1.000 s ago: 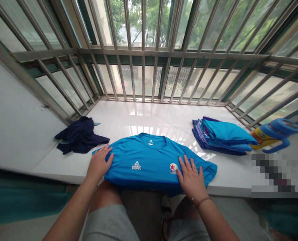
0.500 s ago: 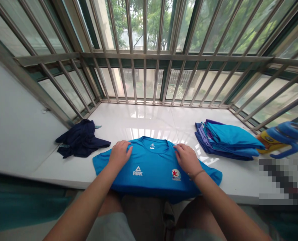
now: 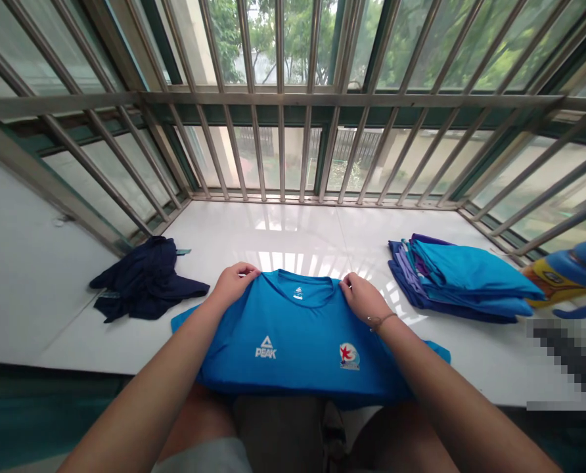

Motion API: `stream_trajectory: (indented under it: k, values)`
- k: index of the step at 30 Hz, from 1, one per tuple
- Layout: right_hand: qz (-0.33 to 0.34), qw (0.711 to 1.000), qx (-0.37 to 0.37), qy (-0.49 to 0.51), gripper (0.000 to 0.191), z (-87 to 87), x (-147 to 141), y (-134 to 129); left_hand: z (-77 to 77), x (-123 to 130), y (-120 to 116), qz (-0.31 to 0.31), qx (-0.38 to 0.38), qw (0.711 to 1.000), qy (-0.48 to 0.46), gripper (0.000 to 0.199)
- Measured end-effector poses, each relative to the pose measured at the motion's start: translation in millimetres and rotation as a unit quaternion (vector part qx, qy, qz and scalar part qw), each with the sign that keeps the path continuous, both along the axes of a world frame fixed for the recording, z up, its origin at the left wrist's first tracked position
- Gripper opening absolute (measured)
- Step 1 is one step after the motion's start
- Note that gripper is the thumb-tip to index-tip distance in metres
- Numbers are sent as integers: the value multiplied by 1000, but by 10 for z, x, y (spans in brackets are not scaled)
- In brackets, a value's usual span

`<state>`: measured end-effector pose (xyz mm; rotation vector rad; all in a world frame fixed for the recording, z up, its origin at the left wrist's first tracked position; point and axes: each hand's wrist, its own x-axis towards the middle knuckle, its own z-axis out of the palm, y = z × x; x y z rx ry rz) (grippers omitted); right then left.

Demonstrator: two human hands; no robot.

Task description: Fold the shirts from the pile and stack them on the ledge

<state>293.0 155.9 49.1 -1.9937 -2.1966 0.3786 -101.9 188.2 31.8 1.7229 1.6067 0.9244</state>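
A blue T-shirt (image 3: pixel 303 335) with a white logo and a round red-and-white badge lies front up on the white ledge, collar towards the window, its lower part hanging over the front edge. My left hand (image 3: pixel 236 281) pinches the shirt at the shoulder left of the collar. At the shoulder right of the collar, my right hand (image 3: pixel 364 295) pinches the cloth between thumb and fingers. Both sleeves spread out sideways, partly hidden under my forearms.
On the white ledge (image 3: pixel 293 230), a crumpled dark navy garment (image 3: pixel 150 279) lies at the left. A stack of folded clothes (image 3: pixel 470 276) sits right, beside a blue-and-yellow bottle (image 3: pixel 569 276). Metal window bars (image 3: pixel 283 98) rise behind. A blurred patch covers the right edge.
My hands, which rested flatter on the shirt, have closed on its shoulders. The cloth beside the collar is now drawn up into slight folds. The view has shifted a little.
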Motion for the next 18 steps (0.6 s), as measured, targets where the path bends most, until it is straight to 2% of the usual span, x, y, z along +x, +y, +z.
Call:
stream_trajectory:
  k: [3,5,8,11,14,16,18]
  values:
    - [-27,994,18,100,25,48,83,-97,181,-69,2,-17,-14,1000,-22,48]
    - [-35,986,35,161,25,96,140,-202,298,-92,-61,-21,0,1000,3,44]
    - [-16,980,40,195,30,191,243,-384,435,-85,-241,0,34,998,57,40]
    - [9,984,3,178,39,304,386,-559,534,-52,-484,29,74,990,115,36]
    - [32,986,-38,156,34,433,558,-744,656,-36,-782,59,156,971,172,31]
    - [51,985,-31,159,25,537,668,-916,780,-58,-1036,64,231,946,218,26]
    - [64,985,14,162,22,650,769,-1154,932,-114,-1356,34,293,917,270,19]
